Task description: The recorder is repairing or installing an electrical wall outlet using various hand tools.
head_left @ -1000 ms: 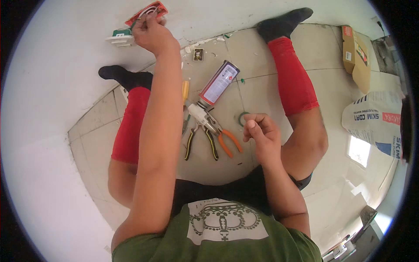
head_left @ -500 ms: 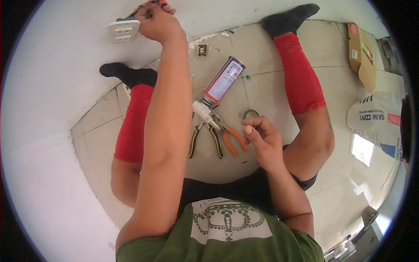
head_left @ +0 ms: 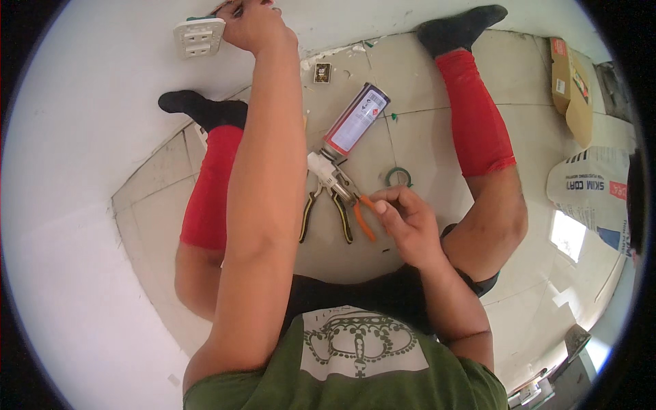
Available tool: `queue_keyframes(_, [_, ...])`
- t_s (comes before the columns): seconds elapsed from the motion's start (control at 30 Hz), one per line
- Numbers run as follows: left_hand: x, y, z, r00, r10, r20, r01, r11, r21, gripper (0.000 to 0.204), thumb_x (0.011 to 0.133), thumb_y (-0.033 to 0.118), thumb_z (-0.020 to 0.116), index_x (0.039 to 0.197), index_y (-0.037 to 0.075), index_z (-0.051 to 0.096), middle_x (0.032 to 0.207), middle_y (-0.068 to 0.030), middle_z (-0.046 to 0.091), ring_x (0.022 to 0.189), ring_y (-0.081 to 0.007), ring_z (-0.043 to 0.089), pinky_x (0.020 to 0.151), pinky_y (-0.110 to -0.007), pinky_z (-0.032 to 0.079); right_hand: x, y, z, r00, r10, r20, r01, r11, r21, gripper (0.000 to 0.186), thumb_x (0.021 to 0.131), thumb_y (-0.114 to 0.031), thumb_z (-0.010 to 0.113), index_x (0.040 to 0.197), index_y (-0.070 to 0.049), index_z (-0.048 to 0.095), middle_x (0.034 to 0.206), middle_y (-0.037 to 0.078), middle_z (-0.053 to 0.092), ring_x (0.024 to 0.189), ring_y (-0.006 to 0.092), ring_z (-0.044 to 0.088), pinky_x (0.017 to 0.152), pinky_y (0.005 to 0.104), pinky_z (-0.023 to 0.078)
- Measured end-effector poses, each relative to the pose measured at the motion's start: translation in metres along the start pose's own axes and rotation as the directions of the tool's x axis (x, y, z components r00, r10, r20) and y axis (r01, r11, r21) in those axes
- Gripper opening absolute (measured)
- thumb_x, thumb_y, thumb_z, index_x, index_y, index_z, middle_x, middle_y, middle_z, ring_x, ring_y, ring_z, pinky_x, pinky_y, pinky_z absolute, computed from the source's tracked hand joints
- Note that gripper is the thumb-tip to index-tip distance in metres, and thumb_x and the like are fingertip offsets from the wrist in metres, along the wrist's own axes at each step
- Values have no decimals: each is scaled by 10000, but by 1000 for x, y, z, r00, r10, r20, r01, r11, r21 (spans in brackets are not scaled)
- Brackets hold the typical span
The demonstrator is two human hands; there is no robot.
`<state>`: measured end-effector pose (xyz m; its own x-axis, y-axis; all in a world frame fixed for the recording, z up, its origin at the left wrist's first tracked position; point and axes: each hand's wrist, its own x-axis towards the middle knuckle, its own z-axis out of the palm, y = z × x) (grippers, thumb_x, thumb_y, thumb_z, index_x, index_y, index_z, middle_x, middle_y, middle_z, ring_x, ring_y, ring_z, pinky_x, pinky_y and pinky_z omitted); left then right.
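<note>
My left hand (head_left: 254,26) reaches to the wall at the top of the view, its fingers bent and partly cut off by the upper edge; what they pinch is hidden. Against it, a white double wall socket (head_left: 199,38) with a green back part sits off the wall. My right hand (head_left: 410,225) hovers low over the floor, fingers curled and thumb bent toward them. It overlaps one handle of the orange-handled pliers (head_left: 362,222); whether it grips that handle cannot be seen. A gas torch with its can (head_left: 355,121) lies across the pliers and yellow-black-handled pliers (head_left: 339,217).
Beyond my right hand lies a roll of green tape (head_left: 398,178). A small box (head_left: 322,73) and crumbled wall bits rest near the wall. To the right are an open cardboard box (head_left: 571,92) and a white sack (head_left: 589,188). My legs spread on both sides.
My right hand has shifted left, so its thumb now covers part of an orange plier handle. My left hand stays by the socket. The view has shifted slightly.
</note>
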<state>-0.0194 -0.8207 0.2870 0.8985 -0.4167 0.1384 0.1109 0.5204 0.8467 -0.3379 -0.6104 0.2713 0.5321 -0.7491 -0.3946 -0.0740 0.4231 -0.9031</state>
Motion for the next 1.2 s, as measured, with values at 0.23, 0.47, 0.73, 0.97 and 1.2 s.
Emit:
queue_keyframes(0.23, [0,22,8,986,-153,-63,154,988,21,62,927,-73,580,914,-13,576,805,-85,634,588,-132,541,497,-264,444,2,3,8,997,-66,48,72,986,-151,194,984,-172,668,1075,-2,686,937,77,659,861,147,617,773,293,498])
queue_keyframes(0.47, [-3,27,4,961,-276,-13,276,961,-30,65,955,-29,619,906,11,608,816,-56,650,630,-113,565,549,-214,446,6,9,13,996,-40,81,57,975,-213,204,960,-167,690,1086,-6,687,946,109,661,870,184,643,770,310,512])
queue_keyframes(0.73, [-9,31,3,927,-374,-32,367,921,-129,76,963,0,622,893,30,631,807,-58,663,637,-125,597,552,-226,479,5,13,14,996,-56,75,68,985,-161,209,956,-181,693,1082,-14,685,954,128,660,808,215,655,744,314,522])
queue_keyframes(0.97, [11,35,10,886,-449,-120,437,893,-109,75,967,7,622,892,5,614,785,-79,650,613,-145,601,493,-217,485,4,15,13,971,-207,117,234,920,-314,217,949,-194,688,1069,-14,684,969,135,656,825,245,657,747,340,518])
queue_keyframes(1.2, [23,43,11,820,-549,-162,562,826,48,120,968,18,620,851,-4,603,731,-81,617,527,-117,527,445,-188,451,2,8,18,988,-87,130,123,944,-306,197,956,-163,685,1069,-2,675,984,125,660,863,220,654,799,331,521])
